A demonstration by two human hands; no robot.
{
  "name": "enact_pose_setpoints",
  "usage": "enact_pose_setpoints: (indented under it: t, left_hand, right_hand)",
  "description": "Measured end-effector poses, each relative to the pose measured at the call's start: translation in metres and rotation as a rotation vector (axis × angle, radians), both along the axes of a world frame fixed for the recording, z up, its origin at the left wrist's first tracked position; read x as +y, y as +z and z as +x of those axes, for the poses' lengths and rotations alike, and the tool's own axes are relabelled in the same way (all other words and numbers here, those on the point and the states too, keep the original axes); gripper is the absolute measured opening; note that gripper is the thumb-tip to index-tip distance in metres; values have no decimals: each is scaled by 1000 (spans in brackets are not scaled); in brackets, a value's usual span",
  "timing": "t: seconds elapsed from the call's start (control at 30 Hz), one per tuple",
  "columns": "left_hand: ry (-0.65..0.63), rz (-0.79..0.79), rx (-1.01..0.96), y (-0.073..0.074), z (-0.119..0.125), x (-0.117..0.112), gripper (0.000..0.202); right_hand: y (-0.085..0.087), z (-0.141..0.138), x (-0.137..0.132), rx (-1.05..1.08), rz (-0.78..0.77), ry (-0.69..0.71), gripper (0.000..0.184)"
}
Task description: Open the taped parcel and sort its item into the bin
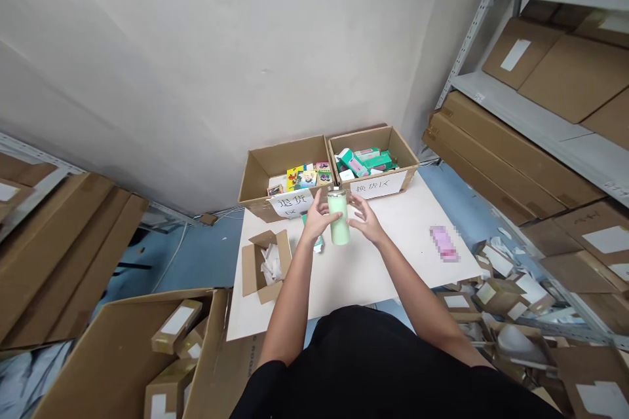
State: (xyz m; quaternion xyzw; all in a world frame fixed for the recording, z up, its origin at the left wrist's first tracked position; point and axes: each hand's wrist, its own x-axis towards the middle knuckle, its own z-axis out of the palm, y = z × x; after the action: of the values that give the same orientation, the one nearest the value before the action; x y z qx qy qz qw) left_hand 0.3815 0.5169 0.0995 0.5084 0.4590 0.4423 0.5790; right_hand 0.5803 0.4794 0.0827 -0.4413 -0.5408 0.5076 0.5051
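Note:
A pale green bottle [339,229] with a metallic band near its top is held upright above the white table [363,281]. My left hand [318,219] grips it from the left, its thumb lying across the front. On the other side, my right hand [367,217] has its fingers spread, tips close to the bottle; whether they touch it I cannot tell. Behind my left hand lies a green-and-white small box [318,243], partly hidden. An opened cardboard carton [250,268] with white wrapping inside stands left of my left forearm.
Two labelled cardboard bins stand at the back: the left bin [255,209] holds colourful boxes, the right bin [405,170] green ones. A blurred pink item [443,243] lies at right. A large carton [122,334] is lower left; shelves [521,98] and parcels [501,294] are right.

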Motion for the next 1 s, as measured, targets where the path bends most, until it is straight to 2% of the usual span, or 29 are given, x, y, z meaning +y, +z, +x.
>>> enact_pose_setpoints:
  t: [0.1, 0.2, 0.33, 0.5, 0.6, 0.67, 0.73, 0.8, 0.9, 1.0]
  left_hand:
    - [-26, 43, 9, -13, -6, 3, 131]
    - [-49, 18, -14, -28, -17, 2, 130]
    - [-16, -21, 16, -54, -38, 3, 132]
    - [-2, -92, -32, -99, -64, 6, 133]
    - [-12, -133, -66, -131, -80, 20, 120]
    - [62, -167, 36, -151, -93, 37, 98]
    - [162, -203, 253, -168, -107, 59, 78]
    - [179, -227, 474, -182, -119, 82, 71]
    - [57, -237, 653, -201, -130, 110, 79]
    - [-85, -205, 767, -219, -132, 123, 87]
  right_hand:
    - [10, -3, 22, -50, 29, -37, 88]
    - [6, -19, 45, -103, 11, 35, 90]
    - [-24, -46, 66, -120, -94, 159, 83]
    - [-66, -71, 79, -204, -198, 134, 78]
    - [-81, -79, 87, -164, -229, 109, 73]
    - [-85, -80, 90, -147, -252, 61, 69]
    - [-87, -78, 92, -144, -285, 16, 66]
    - [-86, -75, 92, -149, -319, -8, 68]
    - [-84, -71, 89, -155, -358, -21, 74]
    - [-81, -64, 83, -162, -382, -31, 75]
